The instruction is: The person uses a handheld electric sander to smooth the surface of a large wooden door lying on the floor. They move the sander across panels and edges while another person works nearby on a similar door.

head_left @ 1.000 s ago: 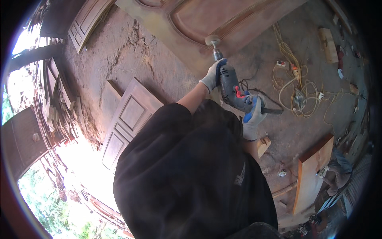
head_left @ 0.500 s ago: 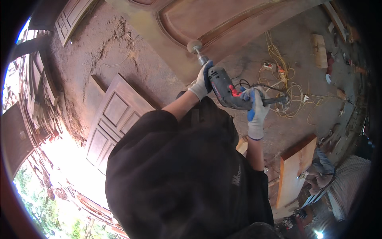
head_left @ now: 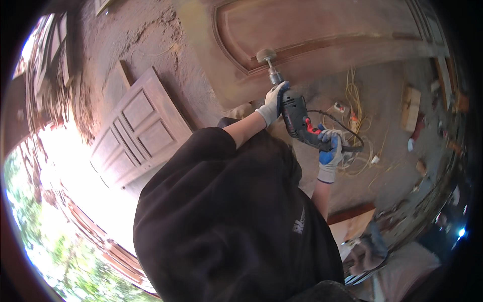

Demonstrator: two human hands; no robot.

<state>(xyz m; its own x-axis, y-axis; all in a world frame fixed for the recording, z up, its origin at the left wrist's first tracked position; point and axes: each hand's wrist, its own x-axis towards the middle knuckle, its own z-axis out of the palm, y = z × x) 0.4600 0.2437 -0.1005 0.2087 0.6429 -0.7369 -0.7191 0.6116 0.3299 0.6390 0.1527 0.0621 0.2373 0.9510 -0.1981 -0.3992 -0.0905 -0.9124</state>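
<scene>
A dark power drill (head_left: 297, 116) with red parts is held in both my hands. My left hand (head_left: 274, 102), in a white and blue work glove, wraps the front of the drill just behind its chuck. The rear handle is gripped by my gloved right hand (head_left: 329, 147). A round sanding head (head_left: 266, 55) on the drill's shaft lies against the moulded edge of a panel on a large brown wooden door (head_left: 302, 25). Whether the head is spinning cannot be told. A black cord runs from the drill's rear handle.
A smaller panelled door (head_left: 146, 126) lies on the floor to the left. Yellow cable (head_left: 350, 90) and a socket box (head_left: 340, 107) lie on the right. Near a thick wooden board (head_left: 352, 224) at lower right, another person's hand (head_left: 352, 243) is visible. Timber is stacked far left.
The view has turned, so the surroundings sit differently. Drill and hands appear farther right, with the head still at the panel moulding. Both hands keep hold of the drill.
</scene>
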